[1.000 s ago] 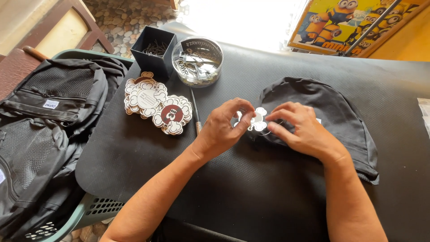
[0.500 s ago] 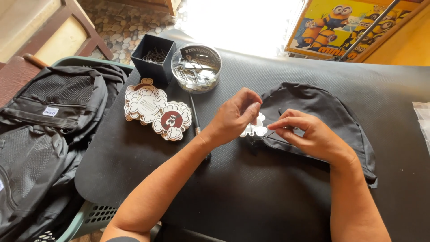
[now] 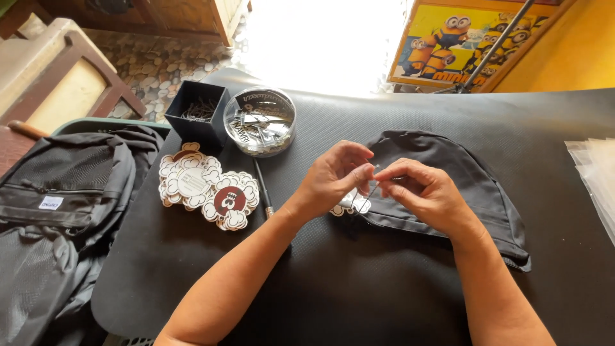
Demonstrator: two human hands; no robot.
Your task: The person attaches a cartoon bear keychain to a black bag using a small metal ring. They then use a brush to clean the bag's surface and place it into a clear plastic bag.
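My left hand (image 3: 336, 179) and my right hand (image 3: 426, 192) meet over the near-left edge of a black fabric cap (image 3: 461, 176) lying on the black table (image 3: 320, 288). Between the fingertips of both hands runs a thin pin or string (image 3: 373, 182). From it hangs a white cloud-shaped paper tag (image 3: 351, 205), partly hidden under my left hand. The fingers of both hands are pinched together.
Left of my hands lie a pile of cloud-shaped tags (image 3: 208, 189) and a black pen (image 3: 263, 192). Behind them stand a black box of pins (image 3: 198, 112) and a round clear tub of clips (image 3: 259, 120). Black backpacks (image 3: 64, 192) sit far left. Clear plastic bags (image 3: 596, 173) lie at right.
Both hands have lifted slightly off the cap and drawn closer together, now pinching the thin pin or string with the tag dangling below. The view has shifted down a little.
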